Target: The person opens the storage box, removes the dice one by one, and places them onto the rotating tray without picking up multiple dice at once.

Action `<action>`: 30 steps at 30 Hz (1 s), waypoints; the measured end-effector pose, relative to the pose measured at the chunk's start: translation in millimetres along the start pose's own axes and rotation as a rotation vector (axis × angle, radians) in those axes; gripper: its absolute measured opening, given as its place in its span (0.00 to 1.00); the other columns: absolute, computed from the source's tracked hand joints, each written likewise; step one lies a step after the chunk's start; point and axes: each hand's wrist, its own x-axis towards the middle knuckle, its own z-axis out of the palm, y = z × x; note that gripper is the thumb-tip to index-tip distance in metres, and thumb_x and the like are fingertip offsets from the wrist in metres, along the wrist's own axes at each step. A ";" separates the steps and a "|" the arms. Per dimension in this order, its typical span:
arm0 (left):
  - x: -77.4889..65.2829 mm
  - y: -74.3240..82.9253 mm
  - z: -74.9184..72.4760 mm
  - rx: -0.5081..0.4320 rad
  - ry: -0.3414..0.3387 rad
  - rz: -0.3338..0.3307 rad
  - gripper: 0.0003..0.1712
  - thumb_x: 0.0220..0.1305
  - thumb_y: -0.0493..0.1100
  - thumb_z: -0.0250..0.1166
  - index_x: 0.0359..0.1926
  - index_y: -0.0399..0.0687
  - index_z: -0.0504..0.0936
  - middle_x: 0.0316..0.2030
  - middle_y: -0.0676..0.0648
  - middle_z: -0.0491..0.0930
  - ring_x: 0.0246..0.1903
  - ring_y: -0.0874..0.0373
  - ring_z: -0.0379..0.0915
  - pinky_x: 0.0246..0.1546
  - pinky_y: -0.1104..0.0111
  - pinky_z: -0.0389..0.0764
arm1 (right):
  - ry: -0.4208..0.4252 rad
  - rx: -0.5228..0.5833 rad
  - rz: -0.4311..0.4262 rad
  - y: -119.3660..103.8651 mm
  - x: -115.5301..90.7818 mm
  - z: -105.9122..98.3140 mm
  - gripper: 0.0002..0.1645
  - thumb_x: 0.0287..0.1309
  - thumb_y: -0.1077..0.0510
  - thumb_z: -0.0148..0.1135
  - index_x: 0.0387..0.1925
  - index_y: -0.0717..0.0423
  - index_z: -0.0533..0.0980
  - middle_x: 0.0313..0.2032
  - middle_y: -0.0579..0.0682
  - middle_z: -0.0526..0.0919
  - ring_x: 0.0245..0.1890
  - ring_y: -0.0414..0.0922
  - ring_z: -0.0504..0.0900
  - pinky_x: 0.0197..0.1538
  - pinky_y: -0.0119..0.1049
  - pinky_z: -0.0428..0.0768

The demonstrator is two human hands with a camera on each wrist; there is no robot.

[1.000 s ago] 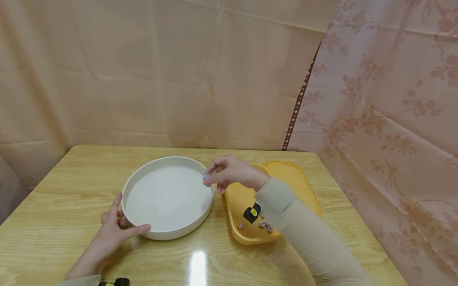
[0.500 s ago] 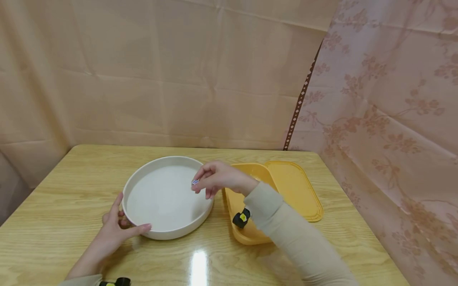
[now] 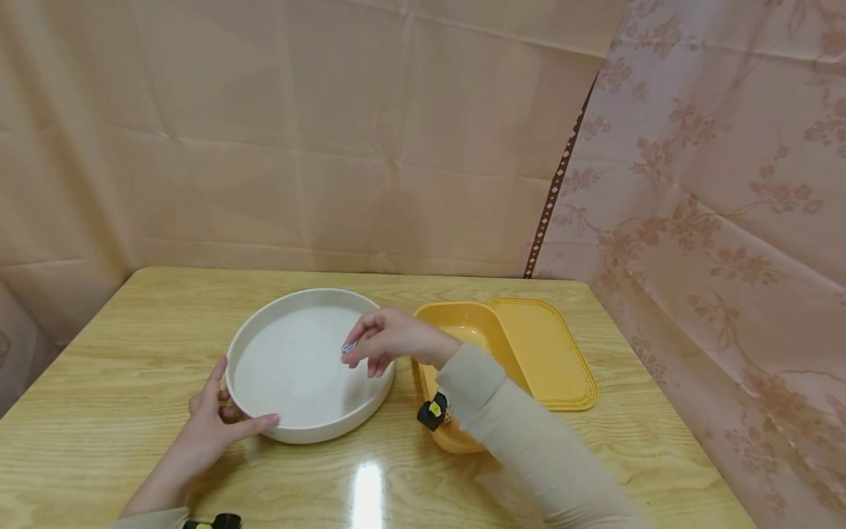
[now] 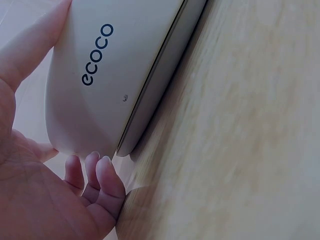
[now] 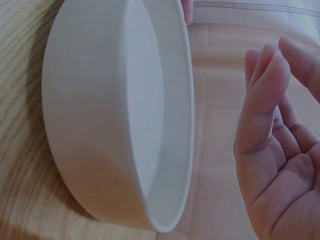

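My right hand (image 3: 393,339) pinches a small white die (image 3: 348,348) with blue marks between thumb and fingertips, above the right half of a round white tray (image 3: 297,367). In the right wrist view the fingers (image 5: 267,90) hide the die, and the tray's wall (image 5: 95,125) stands beside the hand. My left hand (image 3: 210,426) rests against the near-left outer wall of the tray, thumb along the front and index finger up the side. The left wrist view shows the other fingers (image 4: 110,180) bent close to the wall (image 4: 100,110), which bears dark "ecoco" lettering.
A yellow container (image 3: 463,316) stands right of the tray, partly under my right forearm. Another die (image 3: 448,417) shows in it beside the black wrist camera (image 3: 432,411). A flat yellow lid (image 3: 548,360) lies to its right on the wooden table (image 3: 317,492). Cloth hangs behind.
My right hand has moved left and slightly toward me, carrying the die from the tray's right rim to over its inside. The left hand and tray have stayed in place.
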 end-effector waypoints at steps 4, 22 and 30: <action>0.0 -0.2 0.3 -0.002 0.001 0.001 0.78 0.54 0.53 0.76 0.75 0.53 0.17 0.56 0.38 0.47 0.58 0.44 0.48 0.57 0.53 0.60 | 0.000 0.002 0.016 4.6 4.0 2.2 0.11 0.60 0.61 0.66 0.43 0.62 0.79 0.31 0.47 0.87 0.20 0.40 0.80 0.29 0.31 0.81; -1.4 -0.5 1.3 -0.004 0.012 0.020 0.77 0.54 0.52 0.76 0.76 0.51 0.17 0.56 0.36 0.48 0.59 0.41 0.50 0.58 0.50 0.61 | -0.022 0.039 0.077 20.3 23.8 16.5 0.08 0.60 0.64 0.65 0.40 0.63 0.78 0.26 0.47 0.85 0.19 0.40 0.81 0.28 0.29 0.81; -1.4 -0.9 1.4 -0.018 0.008 0.014 0.77 0.54 0.53 0.76 0.76 0.52 0.17 0.57 0.35 0.47 0.62 0.40 0.55 0.61 0.47 0.60 | -0.009 0.052 0.109 28.5 32.9 21.3 0.06 0.59 0.65 0.66 0.38 0.60 0.78 0.26 0.49 0.85 0.18 0.40 0.81 0.27 0.29 0.80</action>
